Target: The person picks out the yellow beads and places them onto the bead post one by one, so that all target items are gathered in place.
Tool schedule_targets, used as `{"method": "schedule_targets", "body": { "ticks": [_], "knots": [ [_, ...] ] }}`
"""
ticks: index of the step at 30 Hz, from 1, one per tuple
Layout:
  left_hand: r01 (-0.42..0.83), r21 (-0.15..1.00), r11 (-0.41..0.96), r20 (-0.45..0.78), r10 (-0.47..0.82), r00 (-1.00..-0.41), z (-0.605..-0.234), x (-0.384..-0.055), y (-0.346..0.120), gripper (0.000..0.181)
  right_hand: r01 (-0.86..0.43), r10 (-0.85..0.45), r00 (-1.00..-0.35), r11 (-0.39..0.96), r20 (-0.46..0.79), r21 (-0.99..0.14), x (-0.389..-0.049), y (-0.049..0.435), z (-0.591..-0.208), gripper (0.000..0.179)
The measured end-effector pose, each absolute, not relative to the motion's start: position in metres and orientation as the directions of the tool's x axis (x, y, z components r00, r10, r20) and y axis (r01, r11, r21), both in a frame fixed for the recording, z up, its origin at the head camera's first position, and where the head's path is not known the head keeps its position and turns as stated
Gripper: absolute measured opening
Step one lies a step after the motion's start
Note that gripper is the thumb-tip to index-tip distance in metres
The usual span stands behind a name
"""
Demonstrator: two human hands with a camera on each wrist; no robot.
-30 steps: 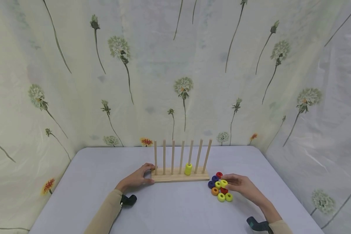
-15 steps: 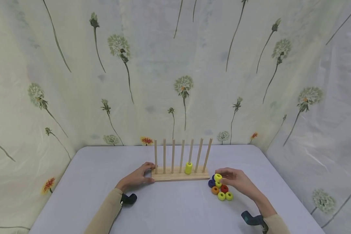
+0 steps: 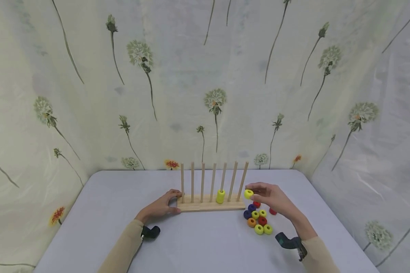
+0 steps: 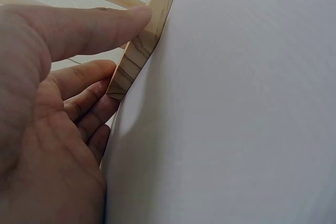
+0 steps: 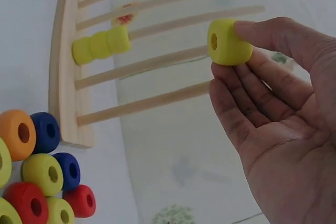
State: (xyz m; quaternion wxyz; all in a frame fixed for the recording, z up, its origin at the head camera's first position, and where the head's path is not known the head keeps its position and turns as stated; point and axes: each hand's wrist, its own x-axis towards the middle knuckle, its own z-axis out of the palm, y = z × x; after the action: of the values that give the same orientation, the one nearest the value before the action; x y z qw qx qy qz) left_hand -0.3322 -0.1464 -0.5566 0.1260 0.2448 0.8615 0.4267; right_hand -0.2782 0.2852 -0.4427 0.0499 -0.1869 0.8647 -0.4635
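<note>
My left hand (image 3: 158, 206) grips the left end of the wooden peg rack (image 3: 205, 207), thumb along the front of its base, fingers behind. My right hand (image 3: 275, 198) pinches a yellow bead (image 5: 231, 43) between thumb and fingertips, holding it off the desk (image 3: 205, 246) just beside the rack's rightmost peg, its hole roughly in line with the pegs. I count seven upright pegs; the fifth from the left carries a stack of three yellow beads (image 5: 100, 44). Below my right hand lie loose beads: four yellow, three red, two dark blue and an orange bead (image 5: 11, 139). The markings I can make out are dandelions and orange flowers printed on the curtain (image 3: 174, 76), plus wood grain on the rack's end.
</note>
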Motion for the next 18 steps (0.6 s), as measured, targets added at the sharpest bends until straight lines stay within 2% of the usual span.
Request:
{"method": "schedule_targets", "body": {
  "ticks": [18],
  "knots": [
    [0.310,0.795,0.521,-0.013,0.526,-0.850,-0.558,-0.334,-0.146,0.066,-0.338,-0.366,-0.915,0.463,0.171,-0.819,-0.284,0.270,-0.406,0.041]
  ]
}}
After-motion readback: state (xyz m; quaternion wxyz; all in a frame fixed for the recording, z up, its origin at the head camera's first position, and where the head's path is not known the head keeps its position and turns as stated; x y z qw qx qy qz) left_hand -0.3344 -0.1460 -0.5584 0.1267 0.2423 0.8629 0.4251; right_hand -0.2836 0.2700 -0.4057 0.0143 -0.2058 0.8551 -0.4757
